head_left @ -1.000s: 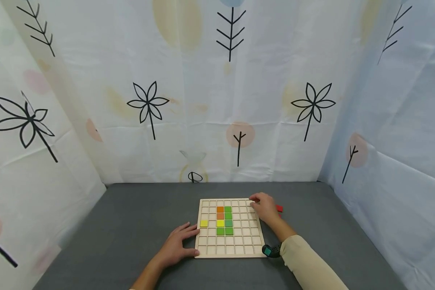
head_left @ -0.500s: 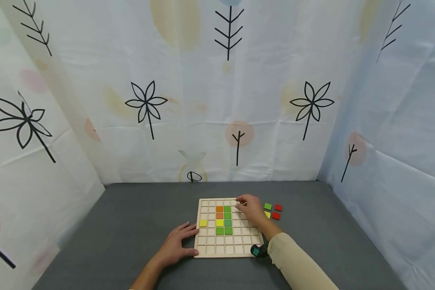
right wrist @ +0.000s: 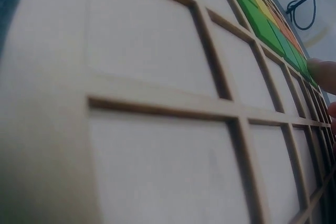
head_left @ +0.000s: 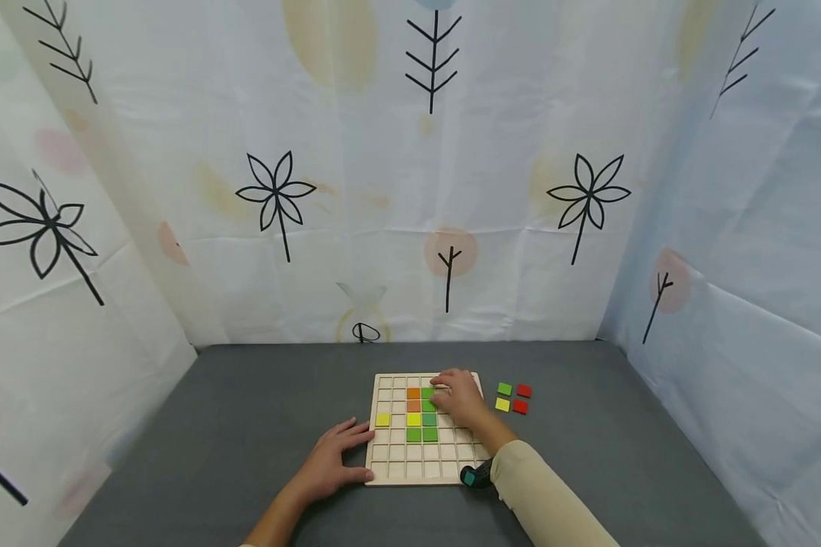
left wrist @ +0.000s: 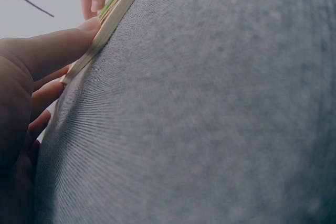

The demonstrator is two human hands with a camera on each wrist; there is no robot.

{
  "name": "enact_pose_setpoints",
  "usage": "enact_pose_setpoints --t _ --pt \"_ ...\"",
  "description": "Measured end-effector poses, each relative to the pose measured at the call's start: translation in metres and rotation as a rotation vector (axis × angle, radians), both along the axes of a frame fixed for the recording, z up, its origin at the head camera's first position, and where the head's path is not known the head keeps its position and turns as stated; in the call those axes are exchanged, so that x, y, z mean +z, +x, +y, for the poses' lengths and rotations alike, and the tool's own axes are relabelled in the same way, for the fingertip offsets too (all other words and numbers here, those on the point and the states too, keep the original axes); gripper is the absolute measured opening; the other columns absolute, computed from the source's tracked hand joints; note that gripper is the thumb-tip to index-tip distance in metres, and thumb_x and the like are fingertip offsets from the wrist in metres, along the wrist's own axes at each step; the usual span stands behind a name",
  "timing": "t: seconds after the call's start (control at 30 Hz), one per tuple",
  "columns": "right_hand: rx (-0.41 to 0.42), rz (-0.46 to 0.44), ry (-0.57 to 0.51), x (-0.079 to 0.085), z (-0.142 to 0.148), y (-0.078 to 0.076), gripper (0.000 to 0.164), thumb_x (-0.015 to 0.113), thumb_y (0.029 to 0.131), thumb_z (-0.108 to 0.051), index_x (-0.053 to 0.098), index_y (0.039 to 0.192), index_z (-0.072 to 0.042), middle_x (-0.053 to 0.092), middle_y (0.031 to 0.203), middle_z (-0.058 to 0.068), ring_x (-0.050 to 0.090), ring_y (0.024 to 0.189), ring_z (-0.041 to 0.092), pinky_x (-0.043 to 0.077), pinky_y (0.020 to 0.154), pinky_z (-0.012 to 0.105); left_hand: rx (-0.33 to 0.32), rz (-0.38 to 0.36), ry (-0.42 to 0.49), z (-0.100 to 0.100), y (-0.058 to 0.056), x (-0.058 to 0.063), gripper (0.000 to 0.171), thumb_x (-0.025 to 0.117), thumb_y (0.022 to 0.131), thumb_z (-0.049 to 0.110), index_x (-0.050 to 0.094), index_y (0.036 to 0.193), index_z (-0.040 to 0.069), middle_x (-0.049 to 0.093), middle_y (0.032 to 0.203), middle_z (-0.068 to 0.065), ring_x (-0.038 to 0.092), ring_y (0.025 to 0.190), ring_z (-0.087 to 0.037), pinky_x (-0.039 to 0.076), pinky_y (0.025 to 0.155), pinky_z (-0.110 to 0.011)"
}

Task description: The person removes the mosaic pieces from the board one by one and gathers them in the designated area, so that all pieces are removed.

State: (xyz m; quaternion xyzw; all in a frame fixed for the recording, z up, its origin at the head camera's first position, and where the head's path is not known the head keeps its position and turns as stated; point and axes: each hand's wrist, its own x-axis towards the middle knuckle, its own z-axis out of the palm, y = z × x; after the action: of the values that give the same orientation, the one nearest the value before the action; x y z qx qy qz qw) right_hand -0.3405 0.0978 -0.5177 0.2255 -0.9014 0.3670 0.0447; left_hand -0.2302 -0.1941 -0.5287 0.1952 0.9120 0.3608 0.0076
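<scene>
From where I stand, the wooden grid board lies on the grey counter, holding orange tiles, yellow tiles and green tiles. The left hand, fingers loosely spread, touches the board's left edge. The right hand bends over the board's far part; whether it pinches anything, I can't tell. Red tiles, a loose green tile and a loose yellow tile lie right of the board.

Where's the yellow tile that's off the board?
In the head view, the yellow tile lies right of the board, below a green tile, left of a red tile.
</scene>
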Motion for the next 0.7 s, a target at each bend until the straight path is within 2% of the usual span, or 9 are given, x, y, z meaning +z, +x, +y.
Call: enact_pose_setpoints --t 0.27,0.7 --pt "0.007 0.083 0.069 -0.0024 -0.0018 0.0002 0.026 0.071 0.089 -0.02 0.071 0.113 -0.008 0.058 0.123 0.012 0.048 0.11 0.033 0.04 0.091 0.053 0.009 -0.012 -0.009 0.0021 0.0002 0.0008 0.073 0.081 0.072 0.048 0.062 0.132 0.012 0.052 0.142 -0.004 0.031 0.139 -0.037 0.02 0.105 -0.065" --pt "-0.024 0.078 0.056 -0.0059 -0.0034 0.0006 0.024 0.071 0.089 -0.02 0.072 0.11 -0.01 0.058 0.123 0.012 0.047 0.11 0.032 0.041 0.09 0.052 0.021 -0.021 -0.013 0.0023 0.0002 0.0003 0.073 0.082 0.071 0.048 0.062 0.133 0.013 0.051 0.142 -0.003 0.031 0.139 -0.036 0.021 0.106 -0.065"
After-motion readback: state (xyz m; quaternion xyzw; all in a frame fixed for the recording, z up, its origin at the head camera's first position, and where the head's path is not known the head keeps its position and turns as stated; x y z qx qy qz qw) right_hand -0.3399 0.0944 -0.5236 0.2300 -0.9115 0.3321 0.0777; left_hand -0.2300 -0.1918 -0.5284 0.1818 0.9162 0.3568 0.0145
